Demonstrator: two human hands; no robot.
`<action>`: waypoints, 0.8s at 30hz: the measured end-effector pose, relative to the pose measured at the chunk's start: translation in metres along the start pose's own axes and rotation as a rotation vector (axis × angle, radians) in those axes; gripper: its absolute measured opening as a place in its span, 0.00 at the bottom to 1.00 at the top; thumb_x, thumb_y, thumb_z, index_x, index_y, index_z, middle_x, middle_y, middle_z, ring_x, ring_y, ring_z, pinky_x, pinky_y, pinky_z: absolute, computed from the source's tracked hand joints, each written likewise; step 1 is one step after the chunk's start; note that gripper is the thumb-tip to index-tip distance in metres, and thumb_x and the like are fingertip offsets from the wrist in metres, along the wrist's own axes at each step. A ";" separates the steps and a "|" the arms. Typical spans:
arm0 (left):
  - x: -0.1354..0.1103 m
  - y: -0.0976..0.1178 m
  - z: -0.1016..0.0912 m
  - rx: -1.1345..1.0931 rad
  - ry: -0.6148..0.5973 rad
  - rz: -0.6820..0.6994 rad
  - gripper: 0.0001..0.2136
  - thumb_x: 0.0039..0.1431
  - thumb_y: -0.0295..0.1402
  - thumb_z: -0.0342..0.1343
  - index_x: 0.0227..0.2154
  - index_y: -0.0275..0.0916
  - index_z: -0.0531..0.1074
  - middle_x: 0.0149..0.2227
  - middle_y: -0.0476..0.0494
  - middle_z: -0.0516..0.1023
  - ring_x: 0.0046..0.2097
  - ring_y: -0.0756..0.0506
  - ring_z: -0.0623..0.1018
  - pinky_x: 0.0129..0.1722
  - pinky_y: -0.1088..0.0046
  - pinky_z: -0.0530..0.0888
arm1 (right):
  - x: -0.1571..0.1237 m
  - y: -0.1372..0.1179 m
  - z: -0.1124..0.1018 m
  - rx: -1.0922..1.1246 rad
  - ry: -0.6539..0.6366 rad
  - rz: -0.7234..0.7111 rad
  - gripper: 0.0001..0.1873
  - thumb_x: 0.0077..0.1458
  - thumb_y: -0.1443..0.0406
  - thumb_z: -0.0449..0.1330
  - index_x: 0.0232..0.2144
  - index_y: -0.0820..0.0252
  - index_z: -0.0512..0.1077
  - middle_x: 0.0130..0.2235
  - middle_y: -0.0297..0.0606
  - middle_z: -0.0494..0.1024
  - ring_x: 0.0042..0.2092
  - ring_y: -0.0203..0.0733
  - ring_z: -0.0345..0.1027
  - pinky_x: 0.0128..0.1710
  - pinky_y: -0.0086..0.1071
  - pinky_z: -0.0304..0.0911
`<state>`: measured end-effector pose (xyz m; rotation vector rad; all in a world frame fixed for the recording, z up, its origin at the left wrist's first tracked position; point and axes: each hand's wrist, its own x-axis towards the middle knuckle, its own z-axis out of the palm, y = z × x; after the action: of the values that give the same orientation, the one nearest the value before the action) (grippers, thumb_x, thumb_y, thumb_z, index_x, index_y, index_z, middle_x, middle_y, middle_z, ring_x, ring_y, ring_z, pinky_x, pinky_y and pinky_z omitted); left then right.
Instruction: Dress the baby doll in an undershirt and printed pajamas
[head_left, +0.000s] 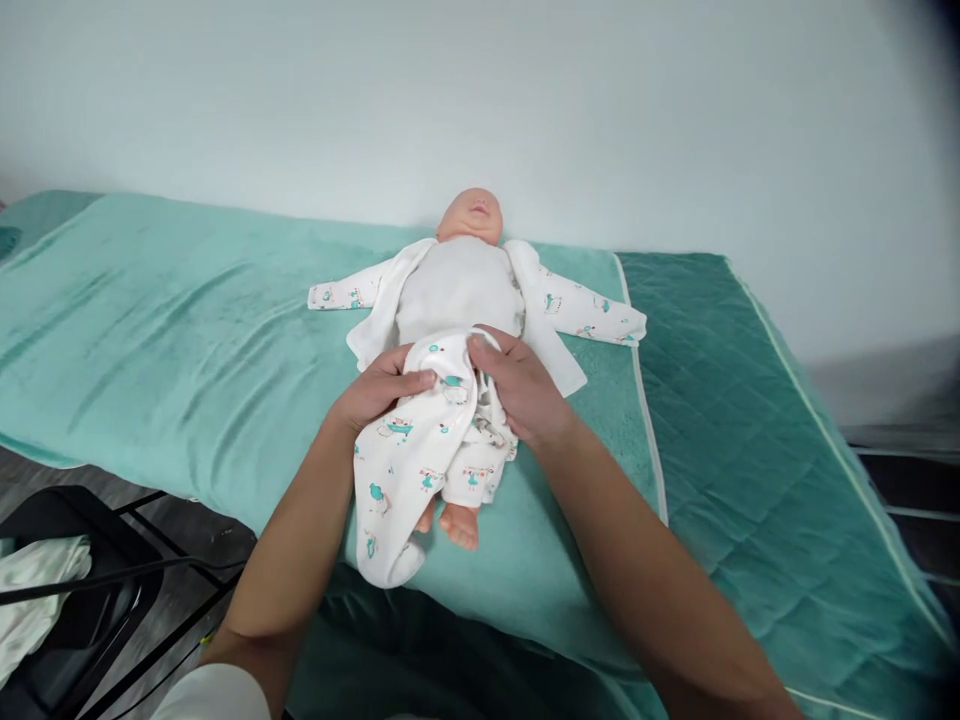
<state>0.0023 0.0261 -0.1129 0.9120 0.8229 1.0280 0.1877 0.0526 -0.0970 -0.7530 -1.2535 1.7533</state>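
Observation:
A baby doll (459, 285) lies on its back on a teal blanket (187, 330), head towards the wall, arms spread in the sleeves of an open white printed top (577, 312). White printed trousers (409, 455) are bunched round its hips and legs, and a bare foot (459, 524) sticks out below. My left hand (379, 390) is closed on the trousers' waistband at the doll's right hip. My right hand (517, 385) grips the waistband on the other side, fingers curled into the cloth.
The blanket covers a bed with a darker teal quilted cover (757, 450) on the right, set against a white wall. At the lower left stands a black chair (82, 600) with a pale cloth (30, 590) on it.

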 end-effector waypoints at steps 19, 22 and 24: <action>-0.010 -0.004 0.002 0.295 -0.163 0.124 0.26 0.39 0.46 0.76 0.38 0.36 0.77 0.34 0.46 0.78 0.37 0.44 0.76 0.36 0.71 0.72 | -0.007 0.004 0.002 -0.073 0.174 -0.103 0.10 0.51 0.59 0.68 0.32 0.53 0.71 0.30 0.29 0.74 0.32 0.39 0.68 0.33 0.32 0.66; -0.010 -0.008 0.002 0.178 -0.040 0.072 0.22 0.43 0.44 0.74 0.37 0.36 0.77 0.31 0.46 0.79 0.31 0.47 0.76 0.31 0.72 0.71 | -0.006 0.002 0.003 -0.059 0.150 -0.082 0.13 0.51 0.57 0.70 0.36 0.53 0.74 0.32 0.31 0.77 0.35 0.40 0.71 0.36 0.33 0.68; -0.008 -0.012 0.003 0.036 0.062 0.127 0.23 0.44 0.45 0.73 0.39 0.36 0.77 0.32 0.45 0.80 0.31 0.46 0.78 0.31 0.71 0.74 | -0.007 -0.005 0.002 -0.146 0.033 -0.049 0.16 0.50 0.55 0.71 0.39 0.55 0.76 0.35 0.32 0.79 0.38 0.42 0.73 0.39 0.34 0.69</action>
<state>0.0068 0.0147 -0.1215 0.9765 0.8461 1.1596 0.1905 0.0459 -0.0920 -0.8248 -1.3771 1.6167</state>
